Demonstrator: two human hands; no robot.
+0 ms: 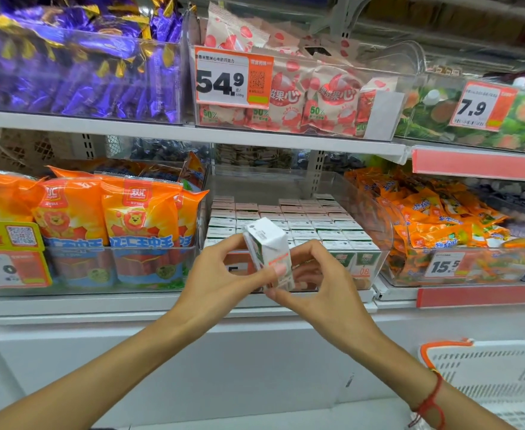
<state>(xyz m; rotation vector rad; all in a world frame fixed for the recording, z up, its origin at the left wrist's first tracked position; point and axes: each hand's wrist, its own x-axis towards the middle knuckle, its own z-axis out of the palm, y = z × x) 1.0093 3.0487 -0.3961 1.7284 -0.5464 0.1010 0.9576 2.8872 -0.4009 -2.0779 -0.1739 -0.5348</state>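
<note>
White shopping basket [487, 367] low right, beside the right forearm; red cord [432, 398] on that wrist. Left hand [220, 274] and right hand [320, 280] both pinch one small carton [267, 243], thumbs and fingertips curled on its sides. The carton is tilted, mid-air, just in front of the clear bin [382, 225], which holds rows of matching cartons [301, 218]. Sausage packs [137, 218] left of it, orange snack bags [435, 218] right. Upper shelf: purple candy [84, 66], lychee packets [326, 97], 54.9 price tag [233, 79].

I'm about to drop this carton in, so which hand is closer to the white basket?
Right. The right hand holds the small carton above and to the left of the white basket; the left hand holds the carton's other side, farther left.
</note>
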